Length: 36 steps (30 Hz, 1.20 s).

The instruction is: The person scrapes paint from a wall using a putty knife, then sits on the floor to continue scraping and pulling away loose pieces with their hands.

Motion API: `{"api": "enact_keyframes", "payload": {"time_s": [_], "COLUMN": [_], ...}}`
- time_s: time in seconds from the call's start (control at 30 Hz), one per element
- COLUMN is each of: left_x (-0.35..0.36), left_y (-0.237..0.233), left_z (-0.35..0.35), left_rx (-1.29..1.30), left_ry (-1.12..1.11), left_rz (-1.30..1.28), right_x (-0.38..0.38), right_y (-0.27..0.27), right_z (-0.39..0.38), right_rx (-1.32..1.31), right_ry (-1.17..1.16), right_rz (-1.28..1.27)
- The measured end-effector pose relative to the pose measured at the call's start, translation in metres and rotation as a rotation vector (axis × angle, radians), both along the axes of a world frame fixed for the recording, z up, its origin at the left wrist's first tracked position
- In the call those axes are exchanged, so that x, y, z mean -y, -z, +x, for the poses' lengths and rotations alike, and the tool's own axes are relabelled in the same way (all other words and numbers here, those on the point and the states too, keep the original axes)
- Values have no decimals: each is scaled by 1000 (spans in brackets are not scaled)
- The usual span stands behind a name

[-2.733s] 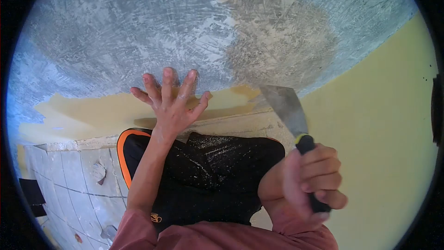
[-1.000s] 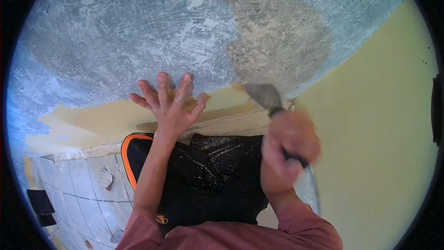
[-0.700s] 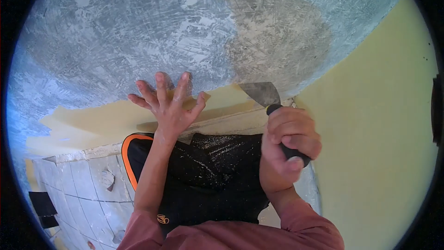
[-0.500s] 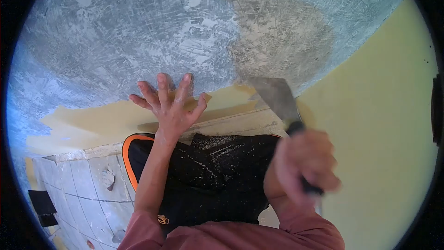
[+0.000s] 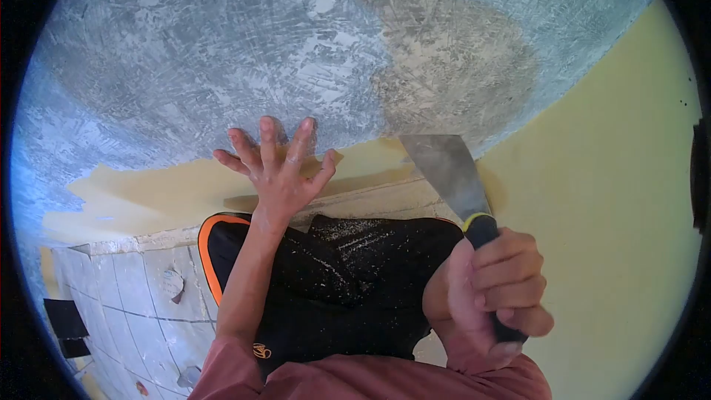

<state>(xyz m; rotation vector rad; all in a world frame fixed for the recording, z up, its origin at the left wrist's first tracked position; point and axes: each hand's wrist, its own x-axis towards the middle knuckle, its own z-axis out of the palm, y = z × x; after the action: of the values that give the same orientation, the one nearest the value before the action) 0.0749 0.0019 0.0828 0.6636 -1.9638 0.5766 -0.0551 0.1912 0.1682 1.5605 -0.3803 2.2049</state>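
Note:
My right hand (image 5: 503, 289) is wrapped round the black handle of a putty knife (image 5: 444, 170), with a yellow ring where the handle meets the blade. The broad metal blade points up at the wall, its edge at the lower border of the scraped grey area. My left hand (image 5: 281, 174) lies with fingers spread against the wall (image 5: 222, 67), fingertips on the grey scraped surface and palm over the yellow strip below. A tan, bare-looking patch (image 5: 459, 52) shows above the blade.
Yellow paint (image 5: 607, 148) covers the side wall at right. Below the wall runs a rough ledge (image 5: 370, 198). Pale floor tiles (image 5: 133, 296) lie at left, with a round flake (image 5: 172, 284) and dark pieces (image 5: 65, 318). White crumbs dust my black shorts (image 5: 333, 289).
The putty knife and my right hand have shifted slightly down, and the blade is sharper in view. My left hand stays spread in the same place on the wall.

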Motion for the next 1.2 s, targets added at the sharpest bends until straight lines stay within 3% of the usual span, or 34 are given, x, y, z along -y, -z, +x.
{"api": "enact_keyframes", "payload": {"time_s": [0.03,0.1,0.17,0.23,0.27,0.3,0.37,0.43,0.53,0.67,0.83,0.97,1.03,1.07,1.1,1.17,1.2], "left_x": [0,-2,1,1,1,0,-1,0,2,-1,2,0,-2,0,1,0,-1], "left_y": [0,2,3,2,2,2,2,2,1,3,2,2,3,2,2,2,3], "left_z": [0,-2,-2,-2,-3,-2,-3,-3,-2,-2,-2,-2,-1,-1,-1,-3,-3], "left_rx": [-8,-13,-65,-60,-65,-69,-64,-62,-67,-61,-60,-57,-49,-57,-60,-69,-68], "left_ry": [1,13,19,19,11,6,7,16,17,12,9,10,18,19,12,15,21], "left_rz": [0,0,9,5,8,13,25,14,5,25,11,16,19,20,25,13,15], "right_x": [5,23,25,8,5,11,32,33,12,42,20,40,29,21,26,43,43], "right_y": [5,16,6,6,-3,4,20,11,-1,16,5,17,9,6,17,29,20], "right_z": [-3,-14,-13,-10,-6,-7,-8,-4,-7,-6,-5,-3,-9,-6,-13,-22,1], "right_rx": [-2,-124,-66,10,6,2,-17,80,-7,54,8,116,16,11,9,-6,132], "right_ry": [-3,232,145,165,6,1,311,230,101,167,114,267,302,131,125,229,325], "right_rz": [7,203,182,-2,-84,-79,325,293,34,216,8,212,116,-32,-28,-280,225]}}
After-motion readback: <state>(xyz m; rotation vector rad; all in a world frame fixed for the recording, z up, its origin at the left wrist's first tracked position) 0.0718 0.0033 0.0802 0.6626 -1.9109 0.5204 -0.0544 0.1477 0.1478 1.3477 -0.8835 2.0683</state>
